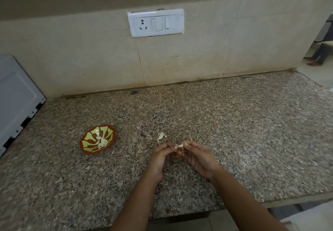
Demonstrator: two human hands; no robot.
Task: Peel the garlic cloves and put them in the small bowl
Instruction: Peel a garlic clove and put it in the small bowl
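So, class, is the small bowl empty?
No, the small bowl holds several peeled garlic cloves.

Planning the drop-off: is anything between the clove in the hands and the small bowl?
Nothing blocks it. Only a flat peel scrap lies on the counter near the path from the garlic clove to the small bowl.

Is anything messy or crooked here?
Yes. A scrap of garlic peel lies loose on the countertop, between the small bowl and the held garlic clove. The switch plate on the wall sits slightly crooked, with a dark gap along its top.
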